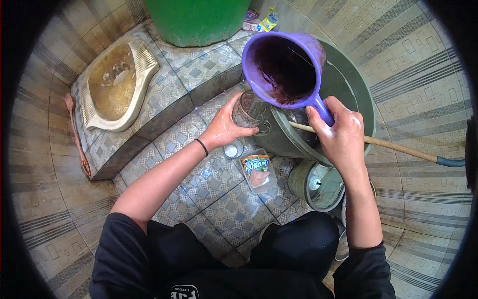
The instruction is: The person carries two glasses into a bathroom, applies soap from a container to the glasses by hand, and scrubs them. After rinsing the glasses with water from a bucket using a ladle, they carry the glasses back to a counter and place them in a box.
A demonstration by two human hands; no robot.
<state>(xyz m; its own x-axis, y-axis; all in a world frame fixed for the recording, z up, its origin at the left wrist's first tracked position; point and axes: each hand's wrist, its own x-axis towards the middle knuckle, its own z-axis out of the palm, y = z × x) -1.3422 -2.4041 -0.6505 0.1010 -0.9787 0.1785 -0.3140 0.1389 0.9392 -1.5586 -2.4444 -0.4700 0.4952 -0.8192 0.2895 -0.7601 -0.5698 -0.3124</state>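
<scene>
My left hand (226, 122) is wrapped round a clear glass mug (247, 110), its handle pointing to the right. In my right hand (341, 132) is the handle of a purple water dipper (283, 70), held over the rim of a large green tub (358, 84). The dipper's dark inside faces me, tilted toward the mug, and part of its rim is close to the mug. White suds show on my right thumb and knuckles. Below the mug, a small glass (232, 149) with something white inside stands on the floor beside a plastic container (259, 172) holding a soap packet.
A wooden stick (393, 147) with a blue-grey end crosses the tub's rim. Near my right knee stands a clear-walled bucket (318, 184). A squat toilet (117, 87) is set in the raised tiled step at left, with a green barrel (196, 22) behind and packets (264, 22) beside it.
</scene>
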